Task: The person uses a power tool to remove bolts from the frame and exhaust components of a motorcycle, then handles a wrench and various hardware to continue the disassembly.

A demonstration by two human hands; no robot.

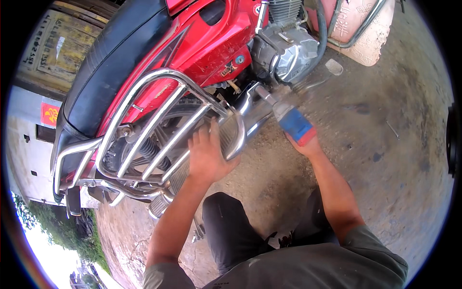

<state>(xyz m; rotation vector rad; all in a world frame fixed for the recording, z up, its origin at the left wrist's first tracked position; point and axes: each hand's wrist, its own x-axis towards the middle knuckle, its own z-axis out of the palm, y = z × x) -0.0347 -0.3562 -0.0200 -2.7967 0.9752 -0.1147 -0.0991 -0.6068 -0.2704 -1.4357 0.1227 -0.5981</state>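
Note:
My right hand (308, 145) is closed around an impact wrench (294, 124) with a grey nose, blue body and red rear end; the hand covers its handle. The tool's socket (264, 94) points at the chrome bracket (247, 100) low on a red motorcycle (211, 45), behind the engine (288, 53). Whether the socket sits on a fastener is too small to tell. Against the chrome side guard (166, 74) over the rear wheel, my left hand (208, 154) rests with fingers stretched over its bars and the thumb apart.
The guard's bars stand out beside the rear wheel and shock absorber (153, 151). A worn pink panel (363, 41) is at the bike's front end. On the dirt-covered ground lies a thin metal rod (392, 129). My bent knees (228, 226) are below my arms.

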